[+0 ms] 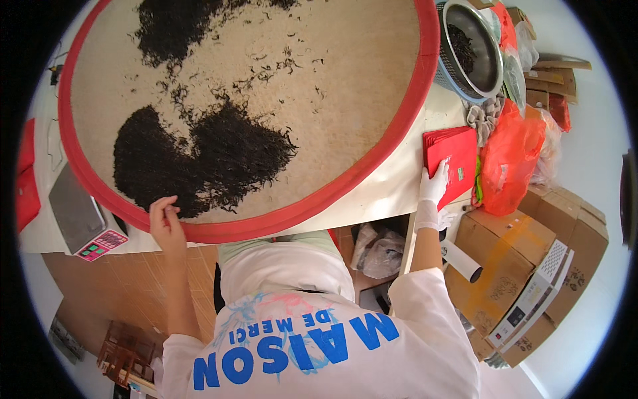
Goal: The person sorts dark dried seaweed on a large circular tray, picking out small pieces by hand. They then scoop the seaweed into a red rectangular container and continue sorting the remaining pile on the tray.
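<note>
A wide round tray with a red rim [299, 219] carries dark, twisted dried leaves, likely tea, in loose heaps [234, 149]. My bare left hand [167, 222] is at the tray's near left rim, its fingers loosely bent beside the leaves; nothing shows held in it. To the right, my right hand [433, 184], in a white glove, has its fingers on a stack of red flat packets [458, 149] and grips the edge of a top one, which lies tilted. The packets lie on the light-coloured table [384, 174]. The underside of my right hand's grip is hidden.
A digital scale [77, 209] stands left of the tray. Beyond the packets are a metal bowl [491, 60] with dark leaves inside a blue basket [446, 75], and a red plastic bag [513, 154]. Cardboard boxes [498, 264] crowd the right side; an open drawer [408, 244] lies below the table.
</note>
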`<state>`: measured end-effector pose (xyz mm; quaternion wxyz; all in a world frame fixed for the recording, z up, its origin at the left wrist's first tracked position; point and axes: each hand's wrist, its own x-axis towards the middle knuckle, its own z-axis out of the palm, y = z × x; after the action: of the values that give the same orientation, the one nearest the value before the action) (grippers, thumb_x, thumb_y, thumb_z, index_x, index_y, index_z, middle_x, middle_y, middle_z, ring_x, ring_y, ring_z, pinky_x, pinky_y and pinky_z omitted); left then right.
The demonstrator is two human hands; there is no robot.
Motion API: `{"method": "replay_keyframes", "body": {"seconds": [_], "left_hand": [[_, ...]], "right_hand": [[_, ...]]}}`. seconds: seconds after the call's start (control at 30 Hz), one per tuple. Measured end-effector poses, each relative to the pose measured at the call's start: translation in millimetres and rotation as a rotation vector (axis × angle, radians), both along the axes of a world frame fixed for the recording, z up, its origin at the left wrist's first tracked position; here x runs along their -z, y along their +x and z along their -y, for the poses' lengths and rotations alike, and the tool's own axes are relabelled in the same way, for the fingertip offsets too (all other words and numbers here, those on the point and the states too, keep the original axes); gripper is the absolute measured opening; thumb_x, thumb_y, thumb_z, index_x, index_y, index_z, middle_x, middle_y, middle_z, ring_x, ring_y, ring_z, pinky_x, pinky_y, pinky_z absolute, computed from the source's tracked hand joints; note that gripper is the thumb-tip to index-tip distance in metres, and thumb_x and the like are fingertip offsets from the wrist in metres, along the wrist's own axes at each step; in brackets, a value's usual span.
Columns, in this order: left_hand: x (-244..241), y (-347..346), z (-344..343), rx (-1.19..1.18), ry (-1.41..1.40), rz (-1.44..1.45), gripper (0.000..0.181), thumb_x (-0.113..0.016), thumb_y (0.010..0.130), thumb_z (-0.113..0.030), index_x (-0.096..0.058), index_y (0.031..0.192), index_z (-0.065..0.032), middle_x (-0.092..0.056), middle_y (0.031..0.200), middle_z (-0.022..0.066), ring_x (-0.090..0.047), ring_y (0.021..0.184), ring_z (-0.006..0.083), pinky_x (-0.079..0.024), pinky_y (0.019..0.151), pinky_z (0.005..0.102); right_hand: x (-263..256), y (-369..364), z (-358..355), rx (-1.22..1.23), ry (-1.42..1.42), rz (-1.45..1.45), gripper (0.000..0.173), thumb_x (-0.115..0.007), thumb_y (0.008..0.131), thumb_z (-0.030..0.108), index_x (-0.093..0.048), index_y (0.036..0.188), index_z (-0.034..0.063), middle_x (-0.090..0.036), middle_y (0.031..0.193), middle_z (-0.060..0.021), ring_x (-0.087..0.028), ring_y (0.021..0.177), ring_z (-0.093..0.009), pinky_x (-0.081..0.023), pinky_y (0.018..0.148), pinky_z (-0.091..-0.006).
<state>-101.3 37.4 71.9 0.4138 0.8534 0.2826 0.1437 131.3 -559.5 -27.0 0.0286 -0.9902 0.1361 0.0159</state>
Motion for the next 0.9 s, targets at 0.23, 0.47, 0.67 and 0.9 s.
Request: {"method": "replay_keyframes", "body": {"seconds": [0.23,0.47,0.67,0.9], "left_hand": [[-36.0,34.0,50.4,0.188,-0.107,0.076,0.017,-0.047,0.094,0.003,-0.064,0.097,0.0009,-0.062,0.094,0.0083,-0.058,0.073,0.0126,-0.048,0.067,0.0245],[-75.0,43.8,74.4,0.278,-0.635,0.063,0.037,-0.043,0.104,-0.029,-0.057,0.124,-0.0018,-0.067,0.103,0.0091,-0.062,0.087,0.0126,-0.049,0.079,0.0264],[-121.0,14.6,24.2,0.185,-1.043,0.217,0.061,-0.037,0.102,-0.049,-0.052,0.128,0.0037,-0.066,0.11,0.0119,-0.064,0.094,0.0168,-0.05,0.082,0.0292],[-160.4,-74.6,-71.8,-0.213,-1.157,0.362,0.062,-0.036,0.1,-0.054,-0.057,0.124,-0.0003,-0.066,0.113,0.0096,-0.064,0.099,0.0161,-0.05,0.085,0.0293]], "right_hand": [[-74.0,-36.3,-38.8,0.035,0.382,0.384,0.037,-0.049,0.096,0.007,-0.053,0.132,0.0,-0.058,0.13,-0.0188,-0.055,0.121,-0.031,-0.041,0.103,-0.0361],[-221.0,-67.1,-201.7,-0.741,0.396,0.605,0.051,-0.059,0.076,-0.004,-0.061,0.125,0.0088,-0.062,0.124,-0.0137,-0.058,0.114,-0.031,-0.044,0.099,-0.0403],[-262.6,-132.9,-325.0,-1.373,0.153,0.341,0.062,-0.056,0.076,0.014,-0.051,0.136,0.0263,-0.053,0.136,-0.0014,-0.049,0.123,-0.024,-0.043,0.1,-0.0384],[-277.9,-203.2,-407.7,-1.682,0.178,0.398,0.059,-0.06,0.078,0.012,-0.051,0.134,0.026,-0.052,0.136,0.0005,-0.049,0.122,-0.023,-0.045,0.097,-0.0348]]}}
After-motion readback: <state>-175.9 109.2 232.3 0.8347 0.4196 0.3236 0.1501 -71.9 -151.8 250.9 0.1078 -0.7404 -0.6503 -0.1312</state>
